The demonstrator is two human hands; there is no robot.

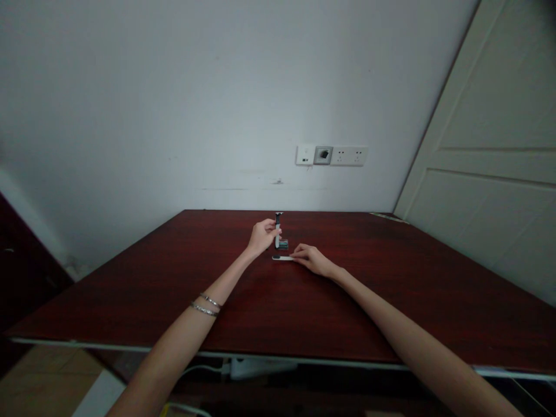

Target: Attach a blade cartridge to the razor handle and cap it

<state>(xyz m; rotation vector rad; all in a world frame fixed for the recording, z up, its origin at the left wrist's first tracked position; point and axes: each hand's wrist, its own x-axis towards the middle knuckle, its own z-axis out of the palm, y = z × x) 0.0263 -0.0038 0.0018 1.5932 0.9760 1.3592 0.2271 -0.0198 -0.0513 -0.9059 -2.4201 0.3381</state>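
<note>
Near the far middle of the table, my left hand is closed around an upright razor with a pale handle, a dark neck and a wider head at the top. Just behind and right of the handle's lower end sits a small dark greenish clear-looking box; its contents are too small to make out. With its fingertips, my right hand pinches the right end of a slim white piece, which has a dark oval patch at its left end. That piece lies flat, nearer to me than the razor.
The dark red wooden table reaches back to a white wall, where a row of sockets is mounted. A pale panelled door stands at the right. Beneath the front edge are a white power strip and a cable.
</note>
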